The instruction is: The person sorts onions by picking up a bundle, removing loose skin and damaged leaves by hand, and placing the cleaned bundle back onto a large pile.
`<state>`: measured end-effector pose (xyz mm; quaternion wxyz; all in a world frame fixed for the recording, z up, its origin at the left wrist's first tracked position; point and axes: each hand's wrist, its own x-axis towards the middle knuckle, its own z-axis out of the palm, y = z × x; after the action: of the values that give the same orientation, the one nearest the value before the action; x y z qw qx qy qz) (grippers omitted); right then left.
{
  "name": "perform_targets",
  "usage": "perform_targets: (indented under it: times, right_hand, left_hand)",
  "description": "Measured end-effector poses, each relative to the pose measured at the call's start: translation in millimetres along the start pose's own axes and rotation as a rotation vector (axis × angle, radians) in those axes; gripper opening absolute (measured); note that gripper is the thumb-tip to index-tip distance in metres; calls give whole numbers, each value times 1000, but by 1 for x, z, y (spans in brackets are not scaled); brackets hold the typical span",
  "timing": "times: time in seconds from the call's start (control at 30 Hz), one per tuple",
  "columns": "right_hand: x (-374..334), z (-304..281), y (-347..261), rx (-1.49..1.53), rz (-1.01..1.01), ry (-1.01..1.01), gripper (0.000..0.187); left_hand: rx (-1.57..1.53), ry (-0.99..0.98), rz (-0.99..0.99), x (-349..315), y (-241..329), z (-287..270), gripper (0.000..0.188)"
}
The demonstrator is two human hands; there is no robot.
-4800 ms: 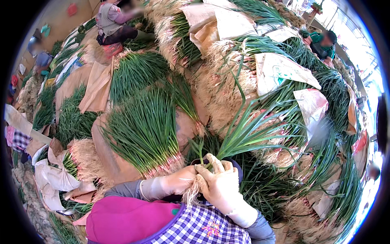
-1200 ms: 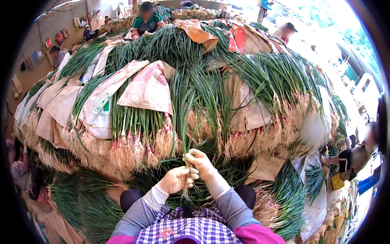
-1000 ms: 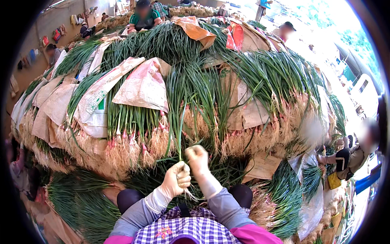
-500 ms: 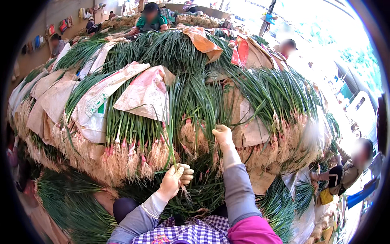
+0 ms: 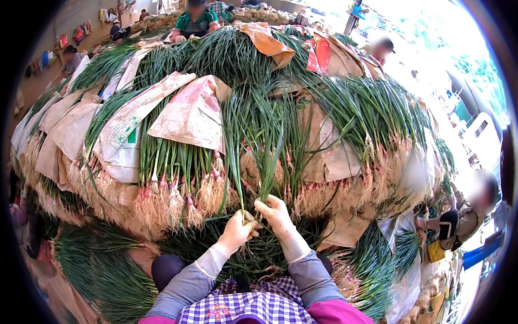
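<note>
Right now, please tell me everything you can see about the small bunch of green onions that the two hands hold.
The small bunch of green onions stands upright, with long thin green leaves fanning upward before the big pile. The left hand and right hand, both in pale gloves, grip its lower end side by side. Its roots are hidden by the hands.

Left hand [image 5: 236, 231] and right hand [image 5: 276, 214] gripping green onion stalks [image 5: 265, 156] before heaped, sack-covered onion bundles [image 5: 178, 178].
</note>
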<state>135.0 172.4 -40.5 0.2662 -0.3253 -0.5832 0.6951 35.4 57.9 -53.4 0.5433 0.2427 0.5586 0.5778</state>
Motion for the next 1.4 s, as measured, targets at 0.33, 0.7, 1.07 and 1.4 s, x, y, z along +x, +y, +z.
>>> perform_targets:
  times: [0.33,0.7,1.07,1.4]
  right_hand:
    - [27,-39,-12,-391,65,388,25]
    - [9,35,0,449,225,-79,12]
    - [33,4,-25,-96,72,-45,46]
    - [26,-20,51,-1010,230,127,47]
  left_hand:
    - [-350,-108,43,-18,15,-8,26]
    - [-494,-55,-120,-17,12,-11,18]
    - [-796,9,-107,-19,12,-29,18]
    - [-693,-13,7,-19,18,-29,21]
